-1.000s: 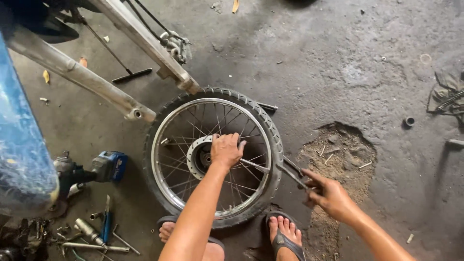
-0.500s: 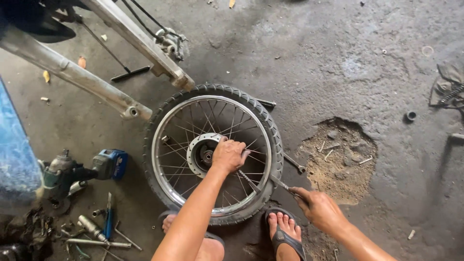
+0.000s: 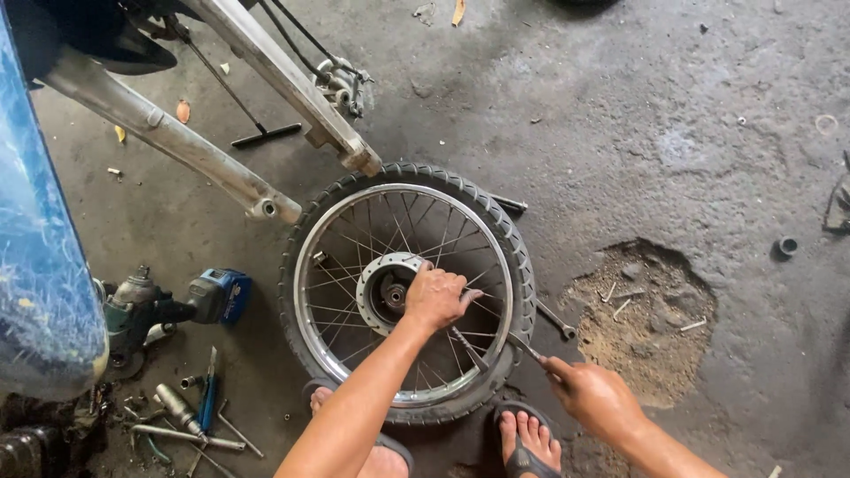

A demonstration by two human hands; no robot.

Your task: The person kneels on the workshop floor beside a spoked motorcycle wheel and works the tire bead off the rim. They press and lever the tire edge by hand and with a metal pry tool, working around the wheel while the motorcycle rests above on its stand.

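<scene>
Your right hand [image 3: 595,397] has its grip closed around the handle end of a slim metal tyre lever [image 3: 496,347], whose shaft runs up and left under the rim edge of the wheel [image 3: 407,292]; held low and flat like this, the lever appears set to pry between tyre and rim. Your left hand [image 3: 436,297] lies palm down over the spokes just beside the hub [image 3: 388,292], fingers curled loosely and clamped on nothing that can be made out; judged from its place, it pins the wheel flat against the prying. The wheel itself lies on the concrete floor [image 3: 637,106] directly in front of you, black tyre [image 3: 522,257] mounted, your sandalled right foot [image 3: 524,443] touching its near edge, likely as a further brace. A second flat lever [image 3: 556,320] lies on the floor at the tyre's right side, within reach. A broken, sandy patch [image 3: 642,323] in the floor lies further right, with small scraps in it. Behind the wheel, two grey swing-arm tubes [image 3: 177,146] of a motorcycle reach down to its far edge. On the left a power tool with a blue battery pack [image 3: 217,296] lies near loose sockets and hand tools [image 3: 190,416]. A blue curved panel [image 3: 40,292] fills the left margin. The only label seen is a pale patch on the battery pack, too small to describe.
</scene>
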